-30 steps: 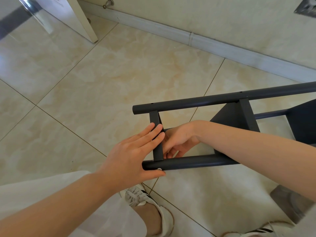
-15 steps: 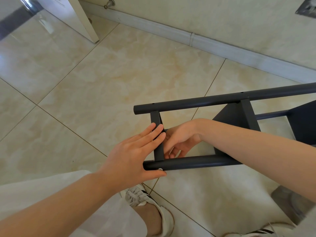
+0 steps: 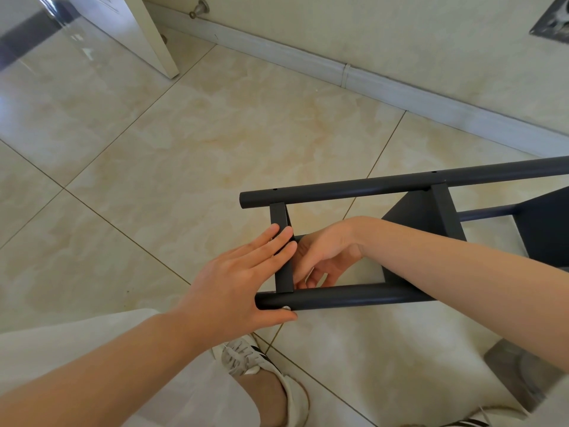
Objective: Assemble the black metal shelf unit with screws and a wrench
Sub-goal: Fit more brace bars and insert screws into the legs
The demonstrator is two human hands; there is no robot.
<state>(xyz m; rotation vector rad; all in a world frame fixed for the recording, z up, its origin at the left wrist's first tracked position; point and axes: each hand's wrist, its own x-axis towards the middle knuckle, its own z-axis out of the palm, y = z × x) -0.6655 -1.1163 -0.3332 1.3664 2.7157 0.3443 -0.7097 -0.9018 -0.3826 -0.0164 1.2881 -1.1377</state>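
Observation:
The black metal shelf unit (image 3: 385,184) lies on its side on the tiled floor, with two round tubes joined by flat crossbars. My left hand (image 3: 237,282) lies flat with fingers on the end crossbar (image 3: 281,274) and thumb under the near tube (image 3: 348,298), beside a silver screw head (image 3: 286,308). My right hand (image 3: 323,257) reaches inside the frame behind that crossbar, fingers curled near the joint; whatever they hold is hidden. A black shelf panel (image 3: 412,211) sits further right. No wrench shows.
A white skirting board (image 3: 345,73) and wall run along the back. A white door (image 3: 135,32) stands at the upper left with a doorstop (image 3: 200,7) nearby. My shoe (image 3: 246,355) rests just under the frame. A metal floor drain (image 3: 523,374) is at the lower right.
None of the parts or hands has visibly shifted; only the view drifts slightly.

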